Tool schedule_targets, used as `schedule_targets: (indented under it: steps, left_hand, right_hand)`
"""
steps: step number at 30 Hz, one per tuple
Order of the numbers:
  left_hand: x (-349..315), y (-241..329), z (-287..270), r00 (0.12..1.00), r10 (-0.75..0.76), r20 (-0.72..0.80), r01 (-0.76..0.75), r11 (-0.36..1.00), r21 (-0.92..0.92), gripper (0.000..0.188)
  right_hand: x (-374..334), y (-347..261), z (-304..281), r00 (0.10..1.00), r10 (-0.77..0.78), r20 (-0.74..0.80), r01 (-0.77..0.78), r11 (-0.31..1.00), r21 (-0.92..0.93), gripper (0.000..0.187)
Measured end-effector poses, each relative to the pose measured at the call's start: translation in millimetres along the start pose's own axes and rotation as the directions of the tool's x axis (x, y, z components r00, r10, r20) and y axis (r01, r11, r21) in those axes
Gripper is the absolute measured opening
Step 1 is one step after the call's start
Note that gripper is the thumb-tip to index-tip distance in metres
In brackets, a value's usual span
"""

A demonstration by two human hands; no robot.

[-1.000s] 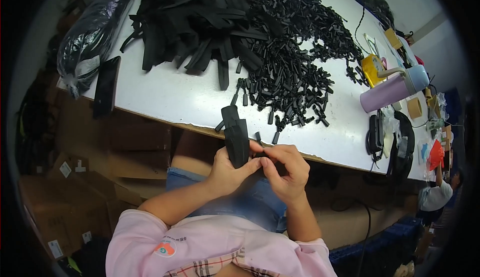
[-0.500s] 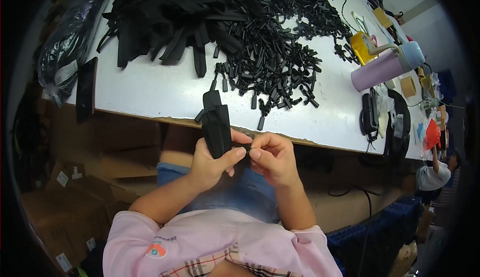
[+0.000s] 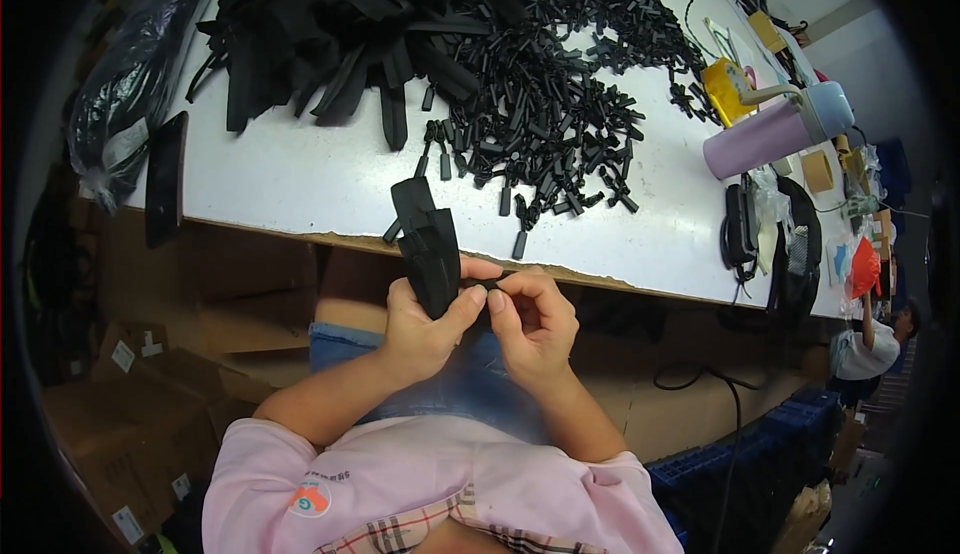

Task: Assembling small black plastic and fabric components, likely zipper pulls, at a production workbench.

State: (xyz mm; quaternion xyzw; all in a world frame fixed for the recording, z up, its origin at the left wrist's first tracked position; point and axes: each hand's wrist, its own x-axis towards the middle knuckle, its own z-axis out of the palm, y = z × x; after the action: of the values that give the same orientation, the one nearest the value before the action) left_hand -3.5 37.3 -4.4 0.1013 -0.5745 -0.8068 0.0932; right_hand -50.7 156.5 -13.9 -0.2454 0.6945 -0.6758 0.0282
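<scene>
Just below the table's front edge, my left hand (image 3: 422, 332) is closed round a folded black fabric strip (image 3: 430, 259) that stands up past the fingers. Its thumb and forefinger meet a small black piece (image 3: 487, 284), whose exact kind is too small to make out. From the other side my right hand (image 3: 537, 329) pinches that same piece between thumb and forefinger, the other fingers curled. A heap of black fabric strips (image 3: 300, 44) lies at the far left of the table. Beside it spreads a large pile of small black plastic pieces (image 3: 550, 134).
The white table (image 3: 290, 184) has a worn front edge. A dark phone-like slab (image 3: 166, 179) and a plastic-wrapped black bundle (image 3: 130, 84) lie on its left. Rightward are a purple bottle (image 3: 757, 141), a yellow pack (image 3: 727, 92) and black pouches (image 3: 740, 224). Cardboard boxes (image 3: 140, 424) stand lower left.
My right hand has shifted slightly left, its fingertips now against my left thumb. More of the small black piece shows between the fingertips. The fabric strip stays in my left hand.
</scene>
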Motion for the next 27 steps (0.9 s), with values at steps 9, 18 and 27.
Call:
schedule_targets:
  steps: [9, 18, 27]
  left_hand:
    - [-2.6, 4.4, -2.8, 0.998, -0.019, 0.054, 0.018, 1.000, 0.011, 0.019]
    - [-3.9, 12.0, -7.8, 0.990, 0.041, 0.135, -0.049, 0.997, 0.056, 0.015]
    - [-18.2, 1.2, -16.2, 0.996, 0.031, 0.083, -0.038, 0.996, 0.085, 0.013]
  right_hand:
    - [2.1, -3.5, -11.6, 0.926, 0.274, 0.261, -0.351, 0.880, 0.321, 0.008]
    - [-1.6, -7.2, -6.4, 0.956, 0.196, 0.217, -0.251, 0.931, 0.264, 0.008]
    - [-4.3, -19.6, 2.4, 0.971, -0.231, 0.066, 0.236, 0.969, -0.073, 0.010]
